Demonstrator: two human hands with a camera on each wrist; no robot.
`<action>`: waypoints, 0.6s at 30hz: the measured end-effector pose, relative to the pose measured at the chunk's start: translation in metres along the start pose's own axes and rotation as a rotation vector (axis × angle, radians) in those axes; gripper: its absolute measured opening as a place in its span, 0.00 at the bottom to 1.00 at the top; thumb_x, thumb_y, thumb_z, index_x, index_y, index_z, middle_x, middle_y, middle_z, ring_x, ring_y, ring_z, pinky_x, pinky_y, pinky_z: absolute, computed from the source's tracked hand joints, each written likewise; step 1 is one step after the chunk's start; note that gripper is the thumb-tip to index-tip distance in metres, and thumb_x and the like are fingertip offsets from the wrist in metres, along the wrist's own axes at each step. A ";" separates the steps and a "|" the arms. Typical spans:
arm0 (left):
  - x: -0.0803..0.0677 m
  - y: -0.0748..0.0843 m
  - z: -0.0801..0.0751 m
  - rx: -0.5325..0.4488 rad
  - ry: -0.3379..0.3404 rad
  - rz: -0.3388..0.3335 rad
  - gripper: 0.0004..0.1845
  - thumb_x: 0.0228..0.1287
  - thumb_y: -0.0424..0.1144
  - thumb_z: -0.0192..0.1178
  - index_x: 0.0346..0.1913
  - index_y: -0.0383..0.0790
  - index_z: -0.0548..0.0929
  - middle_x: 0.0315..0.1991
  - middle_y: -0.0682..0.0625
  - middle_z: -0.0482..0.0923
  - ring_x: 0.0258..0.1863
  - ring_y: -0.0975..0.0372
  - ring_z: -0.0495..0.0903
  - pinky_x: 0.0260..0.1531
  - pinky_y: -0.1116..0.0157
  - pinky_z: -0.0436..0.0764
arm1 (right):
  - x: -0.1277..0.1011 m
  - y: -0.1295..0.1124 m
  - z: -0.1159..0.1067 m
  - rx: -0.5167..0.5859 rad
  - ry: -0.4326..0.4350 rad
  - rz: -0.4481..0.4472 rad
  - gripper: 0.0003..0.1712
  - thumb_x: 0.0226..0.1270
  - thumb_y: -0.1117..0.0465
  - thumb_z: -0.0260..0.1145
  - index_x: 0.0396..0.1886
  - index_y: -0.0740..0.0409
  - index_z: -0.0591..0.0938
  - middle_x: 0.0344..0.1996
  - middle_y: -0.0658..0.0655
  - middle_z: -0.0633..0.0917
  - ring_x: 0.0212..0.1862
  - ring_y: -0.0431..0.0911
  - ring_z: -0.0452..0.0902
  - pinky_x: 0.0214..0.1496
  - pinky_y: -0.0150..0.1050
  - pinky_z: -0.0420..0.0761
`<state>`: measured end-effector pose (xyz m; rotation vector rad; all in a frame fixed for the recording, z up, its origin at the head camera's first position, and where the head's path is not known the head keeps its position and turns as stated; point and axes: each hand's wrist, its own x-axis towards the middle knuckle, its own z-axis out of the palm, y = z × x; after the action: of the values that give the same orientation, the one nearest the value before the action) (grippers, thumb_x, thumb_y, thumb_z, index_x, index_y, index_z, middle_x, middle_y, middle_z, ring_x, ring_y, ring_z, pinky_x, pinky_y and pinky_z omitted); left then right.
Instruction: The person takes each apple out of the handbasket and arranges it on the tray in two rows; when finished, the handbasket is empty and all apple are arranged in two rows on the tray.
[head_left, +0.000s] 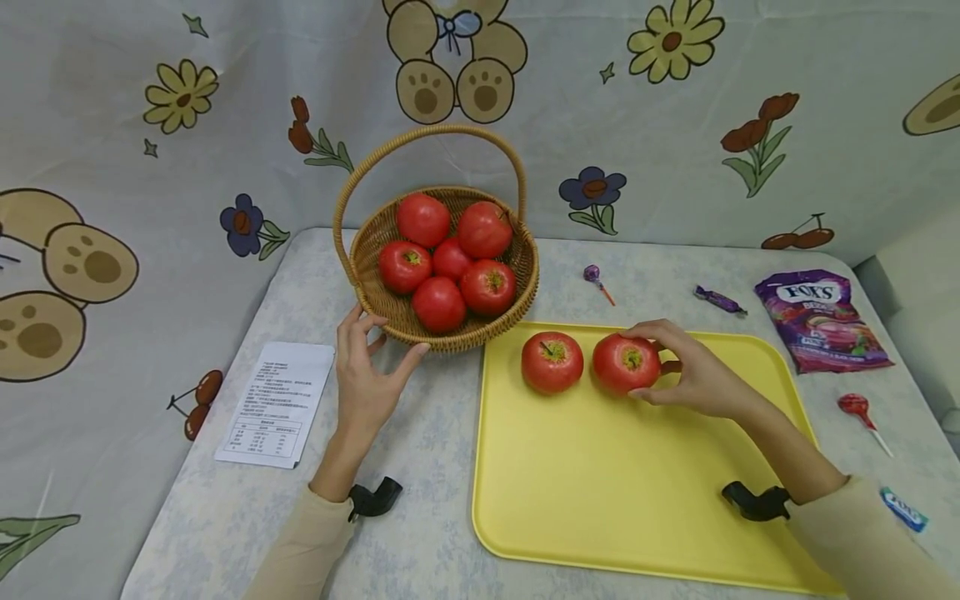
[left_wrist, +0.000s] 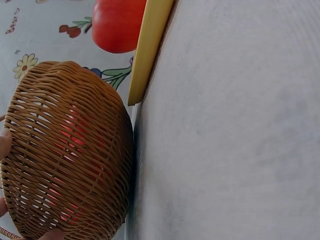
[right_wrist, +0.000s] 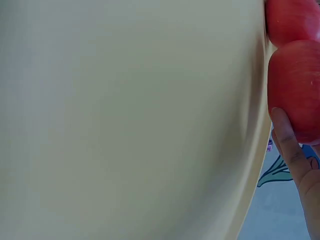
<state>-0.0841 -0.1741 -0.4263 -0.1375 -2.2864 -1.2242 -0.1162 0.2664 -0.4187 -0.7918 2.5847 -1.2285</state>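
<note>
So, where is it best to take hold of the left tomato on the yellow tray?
Probably around the round middle of the left tomato, from above: its stem faces up, the tomato in the right hand crowds its right side.

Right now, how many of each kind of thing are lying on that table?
Tomatoes in the basket: 6
Tomatoes on the yellow tray: 2, the right tomato gripped by the right hand
Lollipops: 2
Candy bag: 1
Wrapped candies: 2
Paper sheet: 1
Basket: 1
Tray: 1
Total: 16
</note>
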 end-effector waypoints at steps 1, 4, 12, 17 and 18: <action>0.000 0.000 0.000 0.003 -0.002 -0.003 0.32 0.52 0.45 0.76 0.53 0.34 0.71 0.69 0.35 0.60 0.72 0.52 0.61 0.53 0.57 0.84 | 0.000 0.001 0.001 -0.001 -0.004 0.002 0.44 0.48 0.63 0.81 0.65 0.47 0.71 0.61 0.49 0.72 0.53 0.35 0.71 0.45 0.30 0.84; 0.000 0.000 0.000 0.008 -0.005 -0.007 0.32 0.52 0.46 0.75 0.54 0.35 0.71 0.69 0.36 0.60 0.72 0.53 0.61 0.53 0.58 0.83 | -0.001 0.002 0.004 0.005 -0.019 0.005 0.43 0.48 0.62 0.81 0.65 0.46 0.71 0.60 0.48 0.73 0.53 0.37 0.71 0.45 0.31 0.85; 0.000 -0.001 0.000 0.008 -0.004 0.001 0.32 0.52 0.45 0.75 0.54 0.35 0.71 0.69 0.36 0.60 0.72 0.53 0.61 0.53 0.59 0.83 | -0.001 0.005 0.006 0.036 -0.044 0.032 0.42 0.50 0.60 0.81 0.65 0.46 0.71 0.59 0.49 0.74 0.52 0.39 0.72 0.46 0.32 0.85; 0.000 0.000 0.000 0.006 -0.003 0.005 0.32 0.52 0.44 0.76 0.53 0.34 0.71 0.69 0.35 0.60 0.72 0.53 0.61 0.53 0.58 0.84 | -0.001 0.006 0.007 0.034 -0.055 0.025 0.43 0.51 0.60 0.80 0.66 0.48 0.70 0.59 0.51 0.73 0.52 0.39 0.72 0.45 0.32 0.85; 0.000 0.000 0.000 0.005 -0.003 0.005 0.31 0.52 0.44 0.76 0.53 0.34 0.71 0.69 0.35 0.60 0.72 0.53 0.61 0.53 0.58 0.84 | -0.001 0.007 0.007 0.035 -0.054 0.022 0.43 0.51 0.60 0.80 0.66 0.48 0.70 0.59 0.51 0.73 0.52 0.39 0.72 0.45 0.32 0.85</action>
<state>-0.0840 -0.1741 -0.4263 -0.1431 -2.2902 -1.2157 -0.1154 0.2660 -0.4285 -0.7772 2.5154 -1.2262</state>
